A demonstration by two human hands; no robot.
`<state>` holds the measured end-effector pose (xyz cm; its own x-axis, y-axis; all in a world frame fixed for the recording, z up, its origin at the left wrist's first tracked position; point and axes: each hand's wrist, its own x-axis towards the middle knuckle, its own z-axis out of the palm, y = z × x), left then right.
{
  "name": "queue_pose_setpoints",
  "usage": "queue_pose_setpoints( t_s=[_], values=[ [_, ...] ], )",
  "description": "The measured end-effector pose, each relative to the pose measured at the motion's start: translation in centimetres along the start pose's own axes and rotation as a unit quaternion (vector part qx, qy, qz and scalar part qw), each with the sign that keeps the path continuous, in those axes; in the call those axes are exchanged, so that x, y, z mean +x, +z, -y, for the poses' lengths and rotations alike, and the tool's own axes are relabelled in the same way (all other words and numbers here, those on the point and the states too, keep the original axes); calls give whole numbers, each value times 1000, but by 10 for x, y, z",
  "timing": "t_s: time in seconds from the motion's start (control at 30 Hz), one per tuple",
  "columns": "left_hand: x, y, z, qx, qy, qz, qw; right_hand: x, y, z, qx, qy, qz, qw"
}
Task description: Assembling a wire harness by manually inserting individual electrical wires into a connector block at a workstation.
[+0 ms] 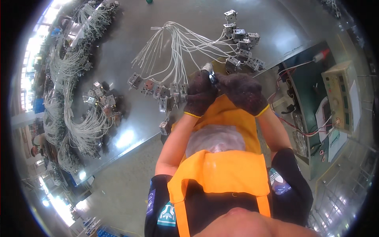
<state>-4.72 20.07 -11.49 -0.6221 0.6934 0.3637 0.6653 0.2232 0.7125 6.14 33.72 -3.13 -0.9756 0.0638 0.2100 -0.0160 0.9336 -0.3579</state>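
Both my hands wear dark gloves with yellow cuffs and meet above the near edge of the grey metal table (138,51). My left hand (200,90) is closed around a small shiny metal part (209,71), its lower portion hidden by the glove. From the right, my right hand (241,90) reaches against that part with curled fingers; whatever they pinch is hidden. Just beyond lies a fanned bundle of white wires (177,33). Small metal housings (164,94) sit on wire ends left of my hands, and more metal housings (242,43) cluster at the far right.
Along the left edge hang thick bundles of white wires (65,83); another pile of metal housings (100,96) lies nearer. On the right, a beige control box (339,98) with red and dark leads stands beside scissors (321,154). A red-tipped object (321,55) lies behind. An orange apron (221,170) covers my front.
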Motion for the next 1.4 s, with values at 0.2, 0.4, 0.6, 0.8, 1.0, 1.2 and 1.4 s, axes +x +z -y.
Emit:
queue_pose_setpoints(
  t_s=[0.2,0.4,0.6,0.8,1.0,1.2,1.4],
  values=[
    [7,-6,-21,-3,-3,10,1000,10,-8,12,-63,93,161,981],
    [-12,-27,-45,104,52,-15,993,-12,8,-3,-13,-10,56,998],
    [-25,-100,-37,359,67,85,927,1,10,30,514,219,226,798],
    [11,-105,-42,321,93,67,940,1,76,-5,494,194,-17,847],
    [0,-39,-22,380,95,11,920,11,36,4,513,271,82,810],
    [41,-91,-58,349,75,6,934,5,47,4,546,236,24,804],
    [17,-8,-20,124,-10,-22,992,3,98,-30,413,123,-90,898]
  ],
)
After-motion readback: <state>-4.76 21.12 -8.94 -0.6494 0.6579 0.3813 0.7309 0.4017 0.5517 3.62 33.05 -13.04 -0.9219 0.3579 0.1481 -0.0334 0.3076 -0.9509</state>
